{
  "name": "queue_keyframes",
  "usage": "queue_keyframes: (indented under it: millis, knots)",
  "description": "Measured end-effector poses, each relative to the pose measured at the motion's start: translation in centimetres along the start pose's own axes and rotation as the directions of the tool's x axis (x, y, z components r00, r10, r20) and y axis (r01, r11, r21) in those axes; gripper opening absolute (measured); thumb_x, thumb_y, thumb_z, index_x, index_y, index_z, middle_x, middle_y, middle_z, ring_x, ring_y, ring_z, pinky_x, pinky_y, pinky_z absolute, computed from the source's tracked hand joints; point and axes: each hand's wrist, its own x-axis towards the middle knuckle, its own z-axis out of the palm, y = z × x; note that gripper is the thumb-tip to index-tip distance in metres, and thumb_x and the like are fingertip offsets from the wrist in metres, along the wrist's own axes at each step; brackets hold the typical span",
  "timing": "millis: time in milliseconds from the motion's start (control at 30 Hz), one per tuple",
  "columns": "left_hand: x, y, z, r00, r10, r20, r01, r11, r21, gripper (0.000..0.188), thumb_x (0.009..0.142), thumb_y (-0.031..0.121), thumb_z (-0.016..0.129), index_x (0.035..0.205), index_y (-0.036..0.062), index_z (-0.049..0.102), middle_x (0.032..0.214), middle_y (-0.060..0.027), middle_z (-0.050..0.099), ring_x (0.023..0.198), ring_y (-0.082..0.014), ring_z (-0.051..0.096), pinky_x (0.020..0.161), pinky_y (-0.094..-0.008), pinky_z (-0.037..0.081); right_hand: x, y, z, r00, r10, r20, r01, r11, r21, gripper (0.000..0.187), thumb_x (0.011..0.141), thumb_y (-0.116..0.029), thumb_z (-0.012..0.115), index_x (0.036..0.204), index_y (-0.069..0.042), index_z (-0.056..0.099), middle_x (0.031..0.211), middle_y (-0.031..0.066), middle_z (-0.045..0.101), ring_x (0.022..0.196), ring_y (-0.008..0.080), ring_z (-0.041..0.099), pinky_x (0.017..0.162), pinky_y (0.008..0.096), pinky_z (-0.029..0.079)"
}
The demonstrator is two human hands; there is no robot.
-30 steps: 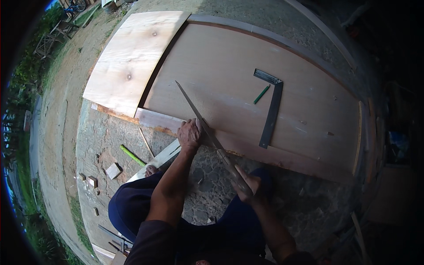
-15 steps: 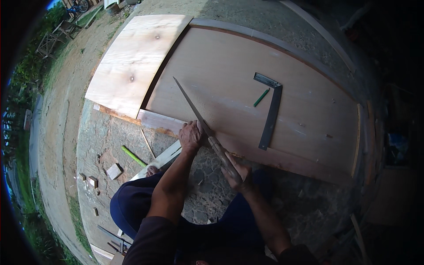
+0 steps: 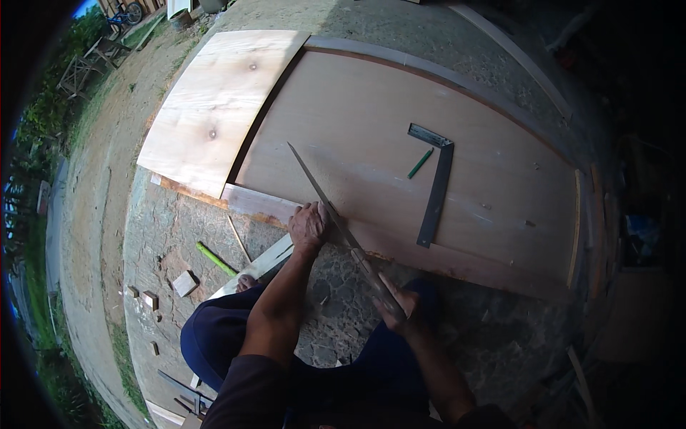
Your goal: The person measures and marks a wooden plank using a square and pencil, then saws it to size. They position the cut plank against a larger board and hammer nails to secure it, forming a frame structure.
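Note:
My right hand (image 3: 397, 306) is closed around the handle of a handsaw (image 3: 334, 216). Its long blade tapers away to the upper left, over the near edge of a large wooden panel (image 3: 343, 100). Just left of the blade, my left hand (image 3: 310, 226) has its fingers curled down over the end of a pale wooden strip (image 3: 270, 259) at the panel's near rail. The fingers hide that end, and the exact spot where blade meets wood is hard to make out. My foot (image 3: 247, 282) rests against the strip lower down.
On the panel lie a try square (image 3: 437, 193) and a green pencil (image 3: 420, 164). A lighter plywood sheet (image 3: 214, 107) covers its left end. Beside my left leg, a lime-green stick (image 3: 214, 257) and several wood offcuts (image 3: 184, 284) lie on rough concrete. Another handsaw (image 3: 180, 385) sits lower left.
My right hand has drawn the saw back toward me and slightly right, so its tip sits nearer. My left hand keeps its place on the wood.

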Motion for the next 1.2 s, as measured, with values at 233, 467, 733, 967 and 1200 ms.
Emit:
queue_keyframes:
  millis: [233, 467, 733, 967, 1200]
  knots:
    - [-0.5, 0.7, 0.0, 1.0, 0.006, 0.016, -0.006, 1.0, 0.006, 0.04, 0.103, 0.038, 0.044, 0.096, 0.0091, 0.07, 0.101, -0.0112, 0.07, 0.101, -0.0339, 0.064, 0.089, -0.0483, 0.049, -0.5, 0.8, -0.4, 0.999, -0.016, 0.028, 0.016, 1.0, -0.025, 0.063, 0.084, -0.004, 0.073, 0.143, 0.0, 0.053, 0.112, 0.0244, 0.072, 0.088, 0.0345, 0.076, 0.074, 0.0383, 0.061]
    - [-0.2, -0.2, -0.5, 0.999, -0.016, 0.029, 0.016, 1.0, 0.002, 0.039, 0.102, 0.039, 0.044, 0.098, 0.0094, 0.07, 0.102, -0.0111, 0.07, 0.103, -0.0343, 0.064, 0.09, -0.0485, 0.049, -4.6, -1.1, -2.2, 0.997, -0.073, -0.021, 0.073, 0.997, 0.012, 0.061, 0.083, -0.004, 0.074, 0.14, 0.0, 0.055, 0.123, 0.0245, 0.069, 0.097, 0.035, 0.075, 0.079, 0.0371, 0.062]
    - [0.1, 0.4, 0.3, 0.999, 0.013, 0.033, -0.013, 1.0, 0.008, 0.04, 0.103, 0.039, 0.044, 0.097, 0.0094, 0.07, 0.102, -0.011, 0.07, 0.103, -0.0341, 0.064, 0.089, -0.0493, 0.05, 3.7, 1.0, 1.7, 0.999, 0.029, -0.028, -0.028, 0.999, 0.042, 0.06, 0.084, -0.007, 0.075, 0.141, 0.0, 0.056, 0.099, 0.0235, 0.072, 0.082, 0.0354, 0.075, 0.07, 0.0387, 0.059]
    - [-0.2, 0.2, -0.9, 1.0, -0.016, 0.017, 0.016, 1.0, 0.003, 0.04, 0.103, 0.039, 0.043, 0.096, 0.0096, 0.07, 0.102, -0.0113, 0.07, 0.103, -0.0345, 0.064, 0.088, -0.0492, 0.049, -5.7, -1.2, -2.9, 0.992, -0.121, -0.042, 0.12, 0.992, -0.033, 0.061, 0.084, -0.005, 0.073, 0.141, 0.001, 0.054, 0.117, 0.0242, 0.071, 0.092, 0.0348, 0.076, 0.074, 0.0376, 0.062]
    - [0.0, 0.9, 0.6, 0.999, 0.041, 0.008, -0.041, 0.999, -0.006, 0.042, 0.105, 0.039, 0.041, 0.097, 0.0092, 0.07, 0.099, -0.0115, 0.07, 0.103, -0.0357, 0.063, 0.087, -0.0487, 0.049, 2.0, 1.5, 1.3, 0.991, 0.126, 0.042, -0.124, 0.992, -0.032, 0.059, 0.084, -0.009, 0.075, 0.14, -0.004, 0.057, 0.12, 0.0246, 0.07, 0.086, 0.0337, 0.075, 0.069, 0.0378, 0.06]
